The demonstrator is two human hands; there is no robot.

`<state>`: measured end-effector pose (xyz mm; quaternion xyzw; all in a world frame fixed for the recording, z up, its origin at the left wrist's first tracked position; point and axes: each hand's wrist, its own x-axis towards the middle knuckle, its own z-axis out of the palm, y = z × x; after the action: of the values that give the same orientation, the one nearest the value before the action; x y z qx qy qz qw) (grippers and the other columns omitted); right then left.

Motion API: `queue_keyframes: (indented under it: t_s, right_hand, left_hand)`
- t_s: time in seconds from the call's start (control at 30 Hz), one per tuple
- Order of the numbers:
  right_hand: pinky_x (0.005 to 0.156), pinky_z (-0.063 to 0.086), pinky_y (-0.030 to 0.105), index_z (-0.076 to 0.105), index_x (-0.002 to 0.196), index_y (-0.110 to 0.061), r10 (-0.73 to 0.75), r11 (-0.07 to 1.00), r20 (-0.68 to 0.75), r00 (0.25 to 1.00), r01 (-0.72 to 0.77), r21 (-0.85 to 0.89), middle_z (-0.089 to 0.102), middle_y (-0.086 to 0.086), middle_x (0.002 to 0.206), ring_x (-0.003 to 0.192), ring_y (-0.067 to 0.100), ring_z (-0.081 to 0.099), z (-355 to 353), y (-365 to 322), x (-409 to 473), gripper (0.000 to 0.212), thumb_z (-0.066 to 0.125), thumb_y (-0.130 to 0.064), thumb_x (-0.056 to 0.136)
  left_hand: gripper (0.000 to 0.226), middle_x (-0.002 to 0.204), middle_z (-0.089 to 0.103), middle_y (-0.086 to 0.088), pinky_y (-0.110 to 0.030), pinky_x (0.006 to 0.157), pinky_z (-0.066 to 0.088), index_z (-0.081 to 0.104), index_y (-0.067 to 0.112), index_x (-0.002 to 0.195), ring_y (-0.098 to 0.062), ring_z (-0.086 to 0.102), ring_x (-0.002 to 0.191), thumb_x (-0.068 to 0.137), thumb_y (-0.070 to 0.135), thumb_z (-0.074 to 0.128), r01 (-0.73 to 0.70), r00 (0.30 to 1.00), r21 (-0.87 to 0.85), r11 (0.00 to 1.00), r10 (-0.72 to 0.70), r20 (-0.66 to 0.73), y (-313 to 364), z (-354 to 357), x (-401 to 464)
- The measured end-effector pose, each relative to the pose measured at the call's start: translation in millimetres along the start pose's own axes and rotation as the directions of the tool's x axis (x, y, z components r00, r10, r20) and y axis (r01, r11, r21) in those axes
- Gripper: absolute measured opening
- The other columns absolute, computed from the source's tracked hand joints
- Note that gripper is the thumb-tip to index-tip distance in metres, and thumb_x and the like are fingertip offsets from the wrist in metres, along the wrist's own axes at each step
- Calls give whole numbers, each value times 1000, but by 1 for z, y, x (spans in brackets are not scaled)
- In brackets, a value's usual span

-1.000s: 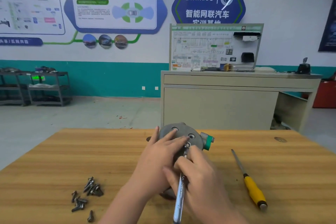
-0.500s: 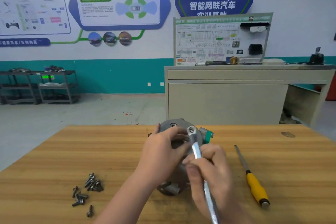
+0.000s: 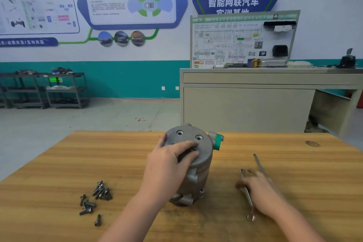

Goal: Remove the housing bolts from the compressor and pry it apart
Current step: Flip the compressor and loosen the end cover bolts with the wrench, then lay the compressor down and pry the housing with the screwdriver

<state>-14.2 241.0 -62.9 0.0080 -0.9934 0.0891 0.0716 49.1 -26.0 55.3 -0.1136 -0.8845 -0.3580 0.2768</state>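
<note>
Two open bolt holes in grey compressor (image 3: 193,163) end cap, upright mid-counter (image 3: 59,163). Left hand (image 3: 169,160) fingers curled over cap. Right hand (image 3: 261,190) blurred, grips wrench (image 3: 247,196). Loose bolts (image 3: 96,196) lie left.

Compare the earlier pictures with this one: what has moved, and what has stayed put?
The right hand has carried the wrench off the compressor down to the table at its right. The left hand stays on the compressor's top, fingers at a bolt. The loose bolts lie unchanged.
</note>
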Motion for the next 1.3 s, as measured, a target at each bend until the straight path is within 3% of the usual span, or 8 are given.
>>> queue_keyframes:
  t_s: [0.23,0.33,0.47,0.57,0.7,0.83,0.97,1.3]
  right_hand:
    - [115,22,48,28,139,-58,21,981,55,998,-31,194,40,-8,150,146,20,19,-21,-23,-1,64,49,-22,91]
    - [110,27,27,16,139,-58,-236,599,57,970,99,794,31,-21,149,139,-6,23,-40,-62,-18,92,68,-45,65]
    - [80,44,3,14,138,-48,-279,290,-105,955,188,938,37,-27,137,108,-28,44,-32,-107,-21,119,87,-42,45]
    - [76,51,13,25,132,-39,-223,114,-172,959,201,973,49,-5,134,108,-6,60,-17,-120,-19,118,93,-31,35]
    - [97,48,26,30,129,-42,-177,132,-158,971,183,974,45,-6,140,125,5,50,-13,-119,-16,115,91,-43,32]
    - [95,40,15,27,120,-63,-149,239,-167,975,200,950,44,-36,127,121,-7,44,-4,-120,-18,112,91,-47,31]
    - [85,39,7,26,119,-67,-156,243,-177,972,212,947,43,-41,124,115,-19,41,-3,-124,-20,114,94,-52,29]
    - [79,36,-4,27,118,-70,-165,263,-181,969,220,939,41,-56,111,107,-31,38,-6,-126,-21,108,93,-43,37]
  left_hand:
    - [22,112,70,19,-22,105,32,73,43,104,-13,29,143,83,38,73,1,1000,-57,998,1,31,-4,-1,5]
    - [22,111,70,20,-26,108,32,73,42,104,-13,29,143,83,37,73,-8,999,-64,998,10,44,-4,-2,6]
    - [24,111,69,20,-22,110,27,74,38,105,-4,29,136,82,31,75,-20,1000,-91,996,22,15,0,-2,3]
    - [28,94,68,32,-16,103,39,75,44,93,6,48,120,81,19,76,-23,999,-368,929,3,-54,13,-6,1]
    - [20,88,75,12,-9,73,50,73,31,90,0,69,86,85,12,70,-60,936,-675,735,-193,-294,-6,-33,15]
    - [16,89,75,2,-27,57,44,75,25,95,-23,67,75,93,31,61,324,852,-158,933,-360,-380,-103,-61,19]
    - [23,66,67,-7,-28,52,41,75,25,86,-30,59,60,97,32,56,638,741,224,737,-508,-439,-202,-79,-4]
    - [23,109,70,-14,-36,82,48,76,22,105,-37,61,104,95,33,58,725,676,371,580,-705,-216,-257,-54,-25]
